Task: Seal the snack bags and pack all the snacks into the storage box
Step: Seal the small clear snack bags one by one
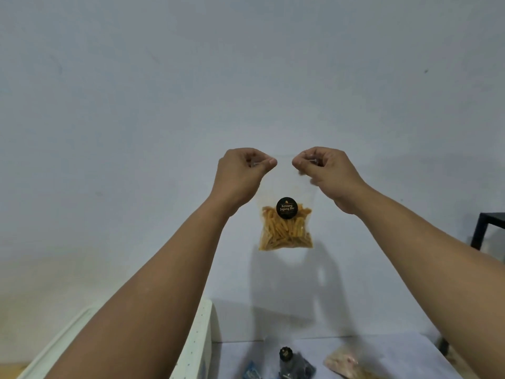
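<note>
Both hands (284,170) pinching snack bag (285,228) top, bag hanging below

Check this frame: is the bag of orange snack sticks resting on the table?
No, the bag of orange snack sticks hangs in the air above the table, with the left hand and right hand pinching its top corners.

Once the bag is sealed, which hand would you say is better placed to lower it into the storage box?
Probably the left hand: the storage box sits below the left forearm, while the right hand pinches the snack bag's far corner.
</note>
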